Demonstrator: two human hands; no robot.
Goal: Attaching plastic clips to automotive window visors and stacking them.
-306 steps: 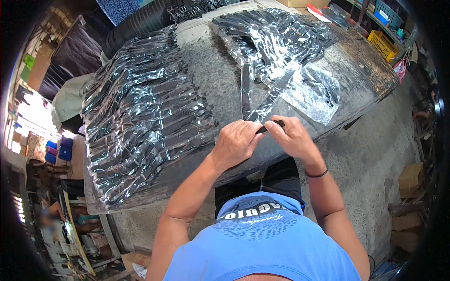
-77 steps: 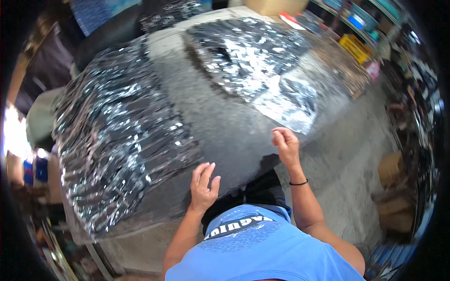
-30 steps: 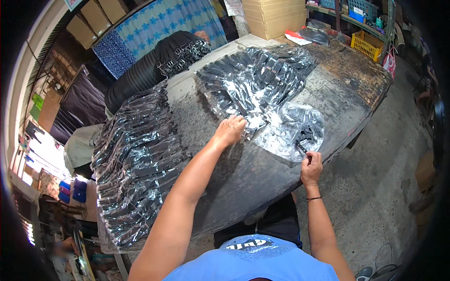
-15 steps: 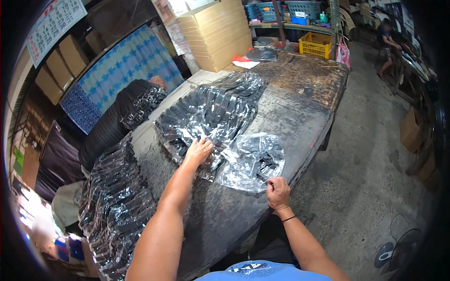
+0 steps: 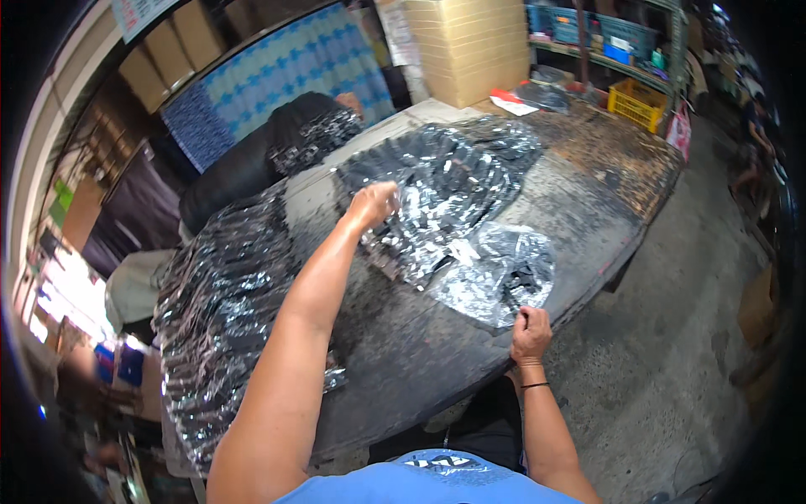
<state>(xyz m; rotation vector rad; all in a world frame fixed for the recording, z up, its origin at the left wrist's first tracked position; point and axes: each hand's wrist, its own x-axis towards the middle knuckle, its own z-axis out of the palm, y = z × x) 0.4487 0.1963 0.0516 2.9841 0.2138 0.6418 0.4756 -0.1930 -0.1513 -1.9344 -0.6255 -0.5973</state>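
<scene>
A wide pile of clear plastic packets with black contents (image 5: 445,172) lies fanned across the middle of the dark worktable (image 5: 403,357). My left hand (image 5: 375,204) is over the pile's left edge, its fingers curled closed. Whatever is between those fingers blends into the shiny packets, so I cannot make it out. At the table's near right edge, my right hand (image 5: 531,334) pinches the rim of a large clear plastic bag (image 5: 478,290). This bag lies flattened against the pile, with some black pieces (image 5: 525,284) showing inside near its right side.
A long heap of similar packets (image 5: 235,294) runs along the table's left side. Behind it rests a big black bundle (image 5: 252,164). Stacked cardboard (image 5: 470,55) stands at the back, near a shelf with a yellow crate (image 5: 635,105). Another person (image 5: 756,139) sits far right.
The view has turned left, so the table appears shifted right. My left hand has gone from lying spread on the packets to curled at their left edge. My right hand still grips the bag.
</scene>
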